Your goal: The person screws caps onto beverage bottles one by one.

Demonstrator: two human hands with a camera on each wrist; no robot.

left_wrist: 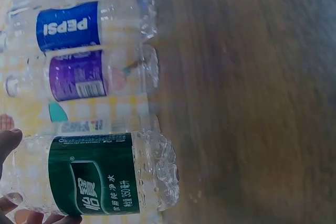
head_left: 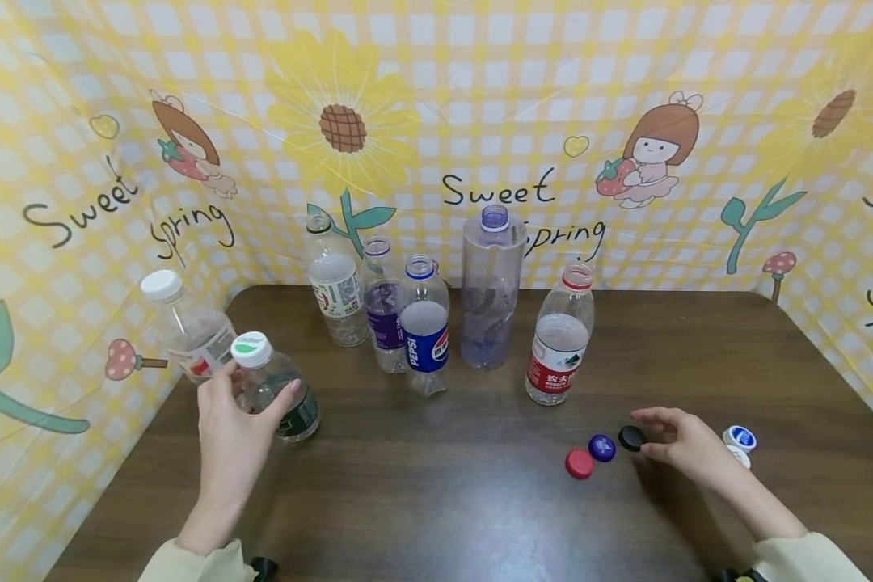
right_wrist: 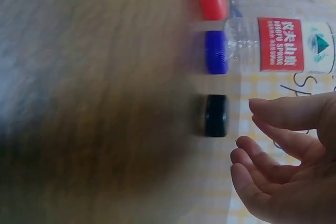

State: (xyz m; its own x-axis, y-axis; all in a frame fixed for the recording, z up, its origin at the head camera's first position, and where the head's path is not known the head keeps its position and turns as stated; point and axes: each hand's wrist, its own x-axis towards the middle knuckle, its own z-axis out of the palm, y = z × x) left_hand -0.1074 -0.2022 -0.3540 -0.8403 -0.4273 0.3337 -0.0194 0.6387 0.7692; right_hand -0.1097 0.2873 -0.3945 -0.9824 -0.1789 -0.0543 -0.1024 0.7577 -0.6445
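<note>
My left hand (head_left: 236,432) holds a clear water bottle with a green label (left_wrist: 94,174) and a white-and-green cap, thumb on one side and fingers on the other. The bottle (head_left: 298,416) stands upright on the table's left side. Right beside the black bottle cap (head_left: 631,438) is my right hand (head_left: 687,444), its thumb and fingers spread apart. The right wrist view shows a gap between the fingertips (right_wrist: 255,106) and the black cap (right_wrist: 216,116). A blue-purple cap (head_left: 601,447) and a red cap (head_left: 579,463) lie to its left.
White caps (head_left: 740,439) lie right of my right hand. Uncapped bottles stand behind: a Pepsi bottle (head_left: 427,339), a purple-label bottle (head_left: 385,319), a white-label bottle (head_left: 337,287), a tall bluish bottle (head_left: 491,291), a red-label bottle (head_left: 556,356). A white-capped bottle (head_left: 189,323) stands far left.
</note>
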